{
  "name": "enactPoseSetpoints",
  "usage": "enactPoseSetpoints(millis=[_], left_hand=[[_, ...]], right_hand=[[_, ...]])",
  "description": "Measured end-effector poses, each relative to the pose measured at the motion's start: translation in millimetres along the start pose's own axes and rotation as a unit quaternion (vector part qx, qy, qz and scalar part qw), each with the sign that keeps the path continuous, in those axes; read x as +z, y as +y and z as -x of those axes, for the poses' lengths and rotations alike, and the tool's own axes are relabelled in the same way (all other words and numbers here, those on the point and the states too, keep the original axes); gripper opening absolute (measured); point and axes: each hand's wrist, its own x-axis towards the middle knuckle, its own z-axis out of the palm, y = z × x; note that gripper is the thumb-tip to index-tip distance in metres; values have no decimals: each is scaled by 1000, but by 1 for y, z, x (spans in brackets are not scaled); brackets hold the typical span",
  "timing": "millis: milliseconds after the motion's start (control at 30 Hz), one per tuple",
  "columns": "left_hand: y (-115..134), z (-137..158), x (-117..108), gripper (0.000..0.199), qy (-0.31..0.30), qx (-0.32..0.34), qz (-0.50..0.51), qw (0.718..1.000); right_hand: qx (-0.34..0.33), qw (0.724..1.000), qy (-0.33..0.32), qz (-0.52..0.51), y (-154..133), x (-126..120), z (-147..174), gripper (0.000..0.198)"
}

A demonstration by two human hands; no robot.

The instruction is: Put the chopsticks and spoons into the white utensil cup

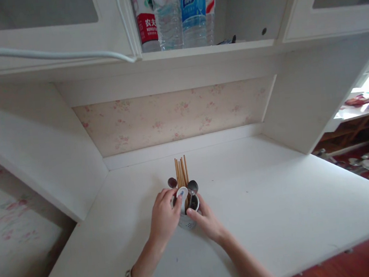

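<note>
A white utensil holder [187, 223] with a dark pattern stands on the white desk top. Several wooden chopsticks [182, 173] rise from it, with a dark metal spoon [172, 182] on the left and another metal spoon [192, 186] on the right. My left hand [166, 212], a silver bangle on its wrist, pinches a white ceramic spoon [182, 194] whose bowl shows above the rim. Around the holder's right side curls my right hand [207, 219], its thumb at the front rim. The lower ends of the utensils are hidden inside.
Above the desk top [259, 201] hangs a white cabinet [209, 57] with several plastic bottles [168, 18] on its open shelf. A white cable [49, 54] runs across its left door. White side panels [300, 88] flank the space; reddish flooring [349, 264] shows at lower right.
</note>
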Motion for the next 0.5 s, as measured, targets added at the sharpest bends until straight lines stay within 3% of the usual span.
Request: enactPoseSetpoints(millis=[267,400,500], left_hand=[[-4,7,3,29,-11,-94,155,983],[-13,12,5,40,-19,-167,277,946],[-26,16,10,35,-2,-220,332,917]], right_hand=[[3,1000,0,13,-6,0,2,52],[5,1000,-3,22,-5,0,3,58],[-6,999,10,38,-2,4,3,74]])
